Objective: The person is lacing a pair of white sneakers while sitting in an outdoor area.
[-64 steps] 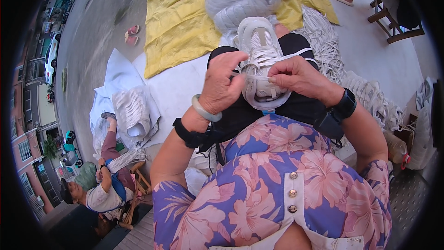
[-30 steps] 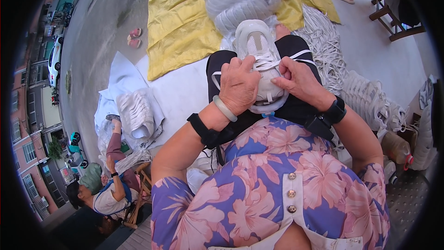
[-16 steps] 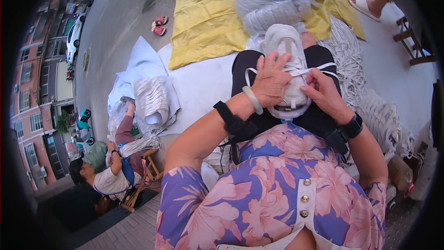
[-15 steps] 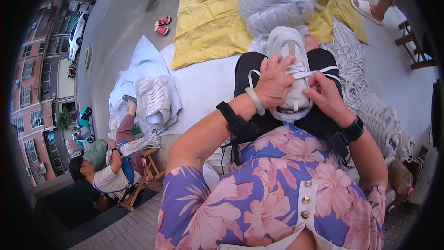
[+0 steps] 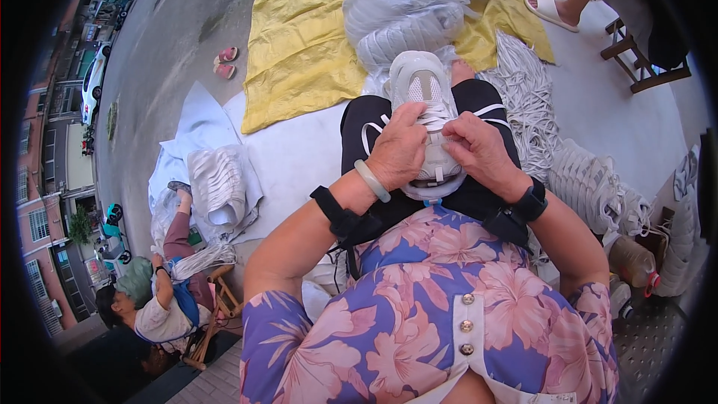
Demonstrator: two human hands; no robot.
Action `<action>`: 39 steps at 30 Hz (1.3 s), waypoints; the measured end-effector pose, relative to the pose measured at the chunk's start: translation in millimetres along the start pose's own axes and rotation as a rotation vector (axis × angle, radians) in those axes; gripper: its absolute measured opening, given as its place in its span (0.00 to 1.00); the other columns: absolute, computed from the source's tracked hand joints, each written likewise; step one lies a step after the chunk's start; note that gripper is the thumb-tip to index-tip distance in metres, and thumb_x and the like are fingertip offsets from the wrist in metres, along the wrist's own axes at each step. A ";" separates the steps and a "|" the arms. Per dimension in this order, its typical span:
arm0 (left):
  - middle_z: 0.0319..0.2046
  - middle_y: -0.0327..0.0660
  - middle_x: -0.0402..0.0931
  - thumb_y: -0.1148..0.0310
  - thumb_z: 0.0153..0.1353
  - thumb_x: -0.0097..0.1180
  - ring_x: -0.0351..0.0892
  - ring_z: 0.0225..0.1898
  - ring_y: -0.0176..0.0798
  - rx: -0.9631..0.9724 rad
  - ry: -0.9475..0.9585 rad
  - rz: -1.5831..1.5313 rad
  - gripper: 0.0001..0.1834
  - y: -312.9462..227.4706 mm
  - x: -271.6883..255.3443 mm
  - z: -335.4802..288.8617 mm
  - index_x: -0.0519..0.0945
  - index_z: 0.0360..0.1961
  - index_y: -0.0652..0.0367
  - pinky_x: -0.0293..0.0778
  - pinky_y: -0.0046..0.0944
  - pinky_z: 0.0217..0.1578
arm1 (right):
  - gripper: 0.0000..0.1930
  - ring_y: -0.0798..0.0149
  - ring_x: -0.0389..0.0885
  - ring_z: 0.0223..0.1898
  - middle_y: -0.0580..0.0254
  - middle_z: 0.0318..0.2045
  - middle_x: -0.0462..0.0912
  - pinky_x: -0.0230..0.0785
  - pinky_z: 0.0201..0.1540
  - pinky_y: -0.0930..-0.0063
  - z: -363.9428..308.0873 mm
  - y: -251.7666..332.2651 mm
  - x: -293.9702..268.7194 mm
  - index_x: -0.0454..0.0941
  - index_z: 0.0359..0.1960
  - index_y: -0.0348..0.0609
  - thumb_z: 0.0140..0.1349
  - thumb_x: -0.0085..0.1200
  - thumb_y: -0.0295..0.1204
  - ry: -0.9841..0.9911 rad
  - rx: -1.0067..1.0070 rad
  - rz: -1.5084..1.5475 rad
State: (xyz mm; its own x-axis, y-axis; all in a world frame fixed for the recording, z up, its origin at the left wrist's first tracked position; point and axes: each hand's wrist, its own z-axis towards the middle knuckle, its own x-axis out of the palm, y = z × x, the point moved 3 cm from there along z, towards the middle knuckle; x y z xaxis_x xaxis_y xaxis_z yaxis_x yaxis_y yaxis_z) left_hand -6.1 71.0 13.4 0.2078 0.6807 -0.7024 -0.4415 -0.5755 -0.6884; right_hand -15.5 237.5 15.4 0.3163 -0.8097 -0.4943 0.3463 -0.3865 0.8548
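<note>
Outdoor ground beside a street, spread with a white sheet (image 5: 280, 153) and a yellow sheet (image 5: 299, 52). The pale shoe (image 5: 434, 151) lies on the person's lap, toe pointing away. The left hand (image 5: 398, 151) is curled over its left side; the right hand (image 5: 482, 151) has thumb and fingers drawn nearly together at the right edge of the opening. Whether either pinches the white lace (image 5: 435, 114) cannot be told. The step in hand appears to be lacing; the next move would likely call for a fingertip grip on the lace and an aligned eyelet.
</note>
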 end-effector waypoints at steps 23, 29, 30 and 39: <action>0.52 0.54 0.68 0.72 0.41 0.58 0.65 0.52 0.56 -0.035 -0.083 0.181 0.07 -4.9 -30.9 -5.5 0.72 0.18 0.61 0.60 0.47 0.51 | 0.04 0.46 0.71 0.30 0.52 0.27 0.71 0.62 0.31 0.55 -90.2 -64.7 -112.4 0.66 0.31 0.41 0.57 0.47 0.27 0.042 0.199 -0.704; 0.51 0.54 0.68 0.73 0.41 0.57 0.67 0.51 0.55 -0.086 -0.101 0.079 0.06 -6.5 -47.3 -10.3 0.73 0.20 0.61 0.62 0.46 0.50 | 0.05 0.49 0.72 0.33 0.53 0.28 0.71 0.62 0.34 0.58 -93.8 -67.0 -110.9 0.67 0.30 0.41 0.54 0.49 0.26 0.189 0.230 -0.761; 0.50 0.54 0.69 0.72 0.40 0.56 0.67 0.51 0.55 -0.084 -0.127 0.049 0.05 -7.3 -47.8 -8.4 0.74 0.20 0.61 0.61 0.46 0.51 | 0.06 0.50 0.72 0.34 0.54 0.28 0.71 0.63 0.35 0.59 -78.2 -51.2 -96.8 0.67 0.30 0.41 0.52 0.50 0.25 0.172 0.081 -0.703; 0.51 0.54 0.69 0.75 0.42 0.57 0.69 0.51 0.54 -0.071 -0.115 -0.021 0.06 -25.0 -47.0 4.8 0.71 0.21 0.62 0.65 0.42 0.50 | 0.05 0.58 0.71 0.27 0.63 0.21 0.71 0.58 0.35 0.65 -28.8 -18.0 -27.8 0.69 0.28 0.47 0.49 0.50 0.24 0.185 -0.239 -0.601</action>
State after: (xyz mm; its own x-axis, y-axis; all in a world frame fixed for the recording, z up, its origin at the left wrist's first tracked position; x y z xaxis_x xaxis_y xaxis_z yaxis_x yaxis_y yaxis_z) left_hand -9.0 55.6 64.4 0.1127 0.7380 -0.6654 -0.3743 -0.5888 -0.7164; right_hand -5.1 279.7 9.1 0.1459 -0.3868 -0.9106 0.6887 -0.6211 0.3741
